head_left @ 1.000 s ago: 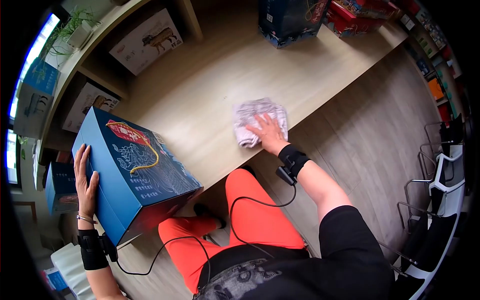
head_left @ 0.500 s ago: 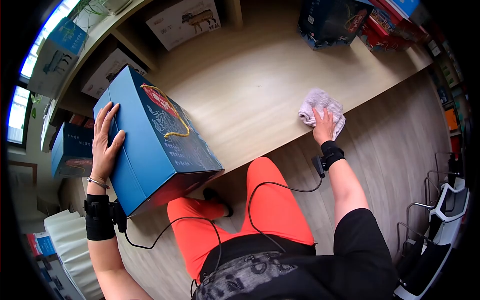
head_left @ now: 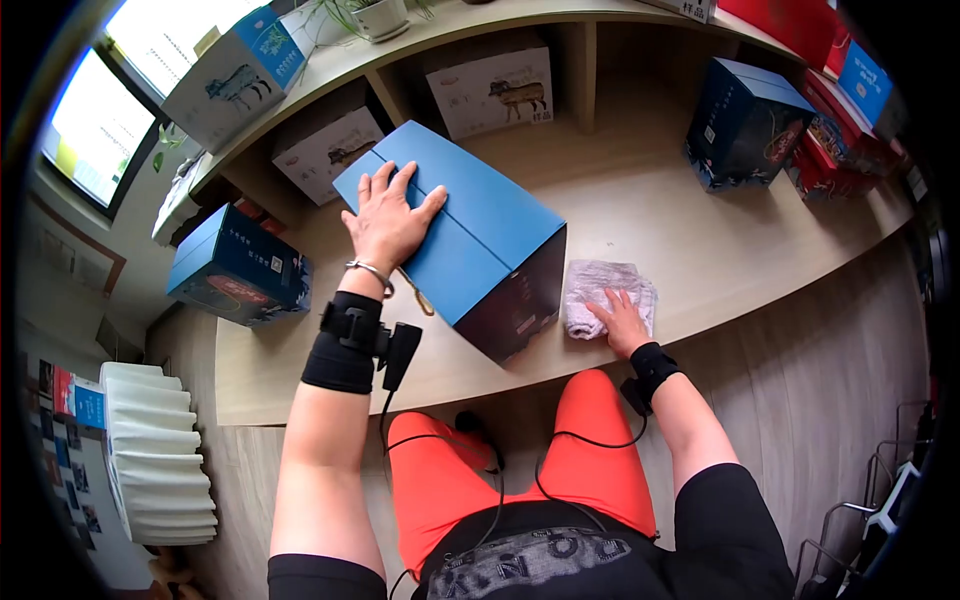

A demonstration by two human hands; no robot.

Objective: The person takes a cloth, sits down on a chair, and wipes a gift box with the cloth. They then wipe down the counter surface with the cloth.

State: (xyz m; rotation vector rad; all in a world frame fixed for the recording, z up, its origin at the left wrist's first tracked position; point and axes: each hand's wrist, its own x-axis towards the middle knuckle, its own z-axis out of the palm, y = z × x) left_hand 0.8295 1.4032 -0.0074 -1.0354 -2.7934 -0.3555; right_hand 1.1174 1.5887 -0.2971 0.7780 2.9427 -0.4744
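A large blue gift box [head_left: 480,215] stands at an angle on the wooden tabletop [head_left: 700,270]. My left hand [head_left: 390,220] lies on its top panel, palm down with the fingers spread. Below that wrist, a bit of yellow cord handle [head_left: 420,298] shows beside the box. Just right of the box is a folded pale pink towel [head_left: 590,285] near the front edge. My right hand [head_left: 622,322] rests flat on the towel, fingers apart, pressing it against the surface.
Another dark blue gift box [head_left: 240,268] stands at the left end, and a similar box [head_left: 745,130] at the back right beside red boxes [head_left: 845,135]. White cartons [head_left: 490,90] sit in the rear shelf compartments. Cables [head_left: 500,490] run from my wristbands across my lap.
The large box has shifted rightward along the tabletop and turned under my left hand. My right hand and the towel have moved left, closer to the box. The camera view has swung too.
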